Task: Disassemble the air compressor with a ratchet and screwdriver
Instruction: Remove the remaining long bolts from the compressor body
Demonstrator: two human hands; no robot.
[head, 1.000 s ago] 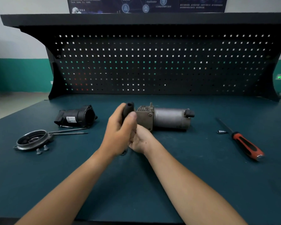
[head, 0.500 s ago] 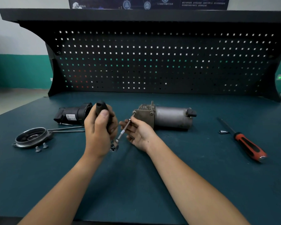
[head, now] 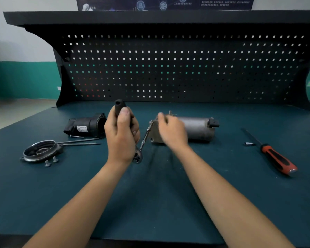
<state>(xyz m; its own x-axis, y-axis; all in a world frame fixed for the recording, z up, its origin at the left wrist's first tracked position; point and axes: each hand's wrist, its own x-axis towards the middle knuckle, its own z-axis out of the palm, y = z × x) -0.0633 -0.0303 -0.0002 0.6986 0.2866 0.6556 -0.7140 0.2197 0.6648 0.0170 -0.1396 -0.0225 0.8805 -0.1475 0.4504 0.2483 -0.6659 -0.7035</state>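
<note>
Head view: your left hand, fingers curled round the ratchet, holds its extension tip at the air compressor corner bolt; right hand blurred, grip untellable; next, likely brace and crank.

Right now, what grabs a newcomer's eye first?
Centre bench: the left hand grips the ratchet, its extension reaching the compressor, with the blurred right hand over its near end. An orange-handled screwdriver lies far right; a round metal cover sits far left.
</note>
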